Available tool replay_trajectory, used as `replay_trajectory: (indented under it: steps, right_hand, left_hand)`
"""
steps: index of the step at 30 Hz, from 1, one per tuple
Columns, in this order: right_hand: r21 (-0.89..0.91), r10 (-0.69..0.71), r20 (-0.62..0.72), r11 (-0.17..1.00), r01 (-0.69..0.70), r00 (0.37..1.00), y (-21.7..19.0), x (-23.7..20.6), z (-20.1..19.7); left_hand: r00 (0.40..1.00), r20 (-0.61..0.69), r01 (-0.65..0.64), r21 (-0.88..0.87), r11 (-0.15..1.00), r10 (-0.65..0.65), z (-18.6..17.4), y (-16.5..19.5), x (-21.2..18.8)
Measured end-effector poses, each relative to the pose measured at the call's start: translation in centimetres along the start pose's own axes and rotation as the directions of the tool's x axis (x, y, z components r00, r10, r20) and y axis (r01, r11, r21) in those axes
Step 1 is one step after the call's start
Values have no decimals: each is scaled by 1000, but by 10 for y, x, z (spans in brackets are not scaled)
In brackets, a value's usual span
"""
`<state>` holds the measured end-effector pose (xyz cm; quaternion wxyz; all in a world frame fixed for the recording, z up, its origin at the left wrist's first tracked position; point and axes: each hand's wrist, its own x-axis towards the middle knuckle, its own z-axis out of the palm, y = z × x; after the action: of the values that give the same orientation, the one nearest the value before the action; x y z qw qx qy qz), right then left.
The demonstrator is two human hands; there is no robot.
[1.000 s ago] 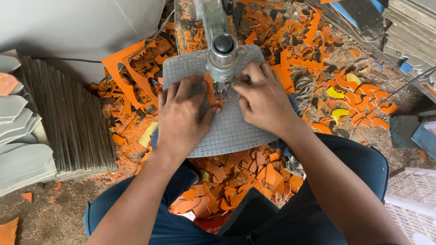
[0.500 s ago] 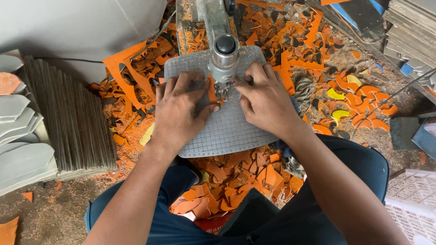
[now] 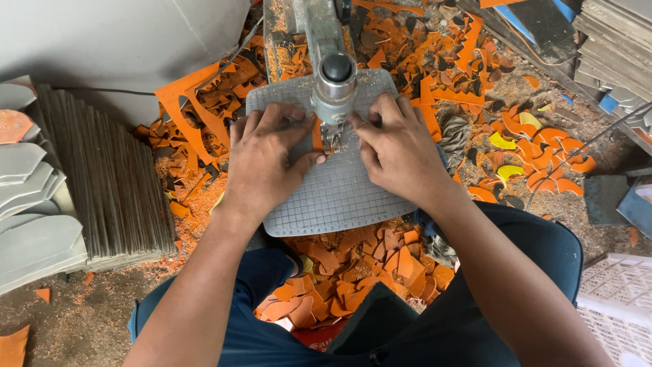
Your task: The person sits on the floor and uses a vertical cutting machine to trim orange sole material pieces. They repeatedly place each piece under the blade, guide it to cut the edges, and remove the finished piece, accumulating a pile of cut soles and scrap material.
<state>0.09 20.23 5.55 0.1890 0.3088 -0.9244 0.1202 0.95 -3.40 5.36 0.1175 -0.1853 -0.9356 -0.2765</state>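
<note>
A grey gridded sheet (image 3: 339, 197) lies flat under the metal head of a cutting machine (image 3: 333, 85). My left hand (image 3: 265, 160) presses down on the sheet's left part, fingers spread toward the blade. My right hand (image 3: 397, 146) presses the right part, fingertips close beside the machine head. A sliver of orange (image 3: 317, 139) shows between my thumbs at the blade. Both hands lie on the sheet and steady it against the work surface.
Orange offcuts (image 3: 353, 272) pile up in my lap and around the machine (image 3: 475, 81). A stack of grey sheets (image 3: 109, 177) stands on the left beside grey cut shapes (image 3: 27, 204). A white crate (image 3: 614, 306) sits at the lower right. Some yellow pieces (image 3: 506, 146) lie on the right.
Both hands have shifted slightly on the grey sheet, which has turned a little under the machine head; my fingers have closed in nearer the blade.
</note>
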Motion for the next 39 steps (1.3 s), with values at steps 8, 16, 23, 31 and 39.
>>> replay_trajectory:
  steps: [8,16,23,31,39]
  right_hand:
    - [-15,9,12,1000,-9,1000,-2,3,-1]
    - [-23,29,14,999,-28,999,-2,4,1]
    - [-99,35,6,995,-34,999,-8,13,3]
    - [-158,109,-64,980,-118,992,13,-3,-6]
    - [-17,87,-133,996,-90,987,26,8,-3]
  left_hand:
    - [999,-48,-18,-1,1000,18,-1,-6,0]
    - [998,-57,-10,8,1000,11,-1,-13,3]
    - [974,-226,5,46,999,5,-3,-36,19]
    - [981,-193,-23,48,999,32,-15,-43,10]
    - [981,-196,-8,8,1000,9,-21,-42,3]
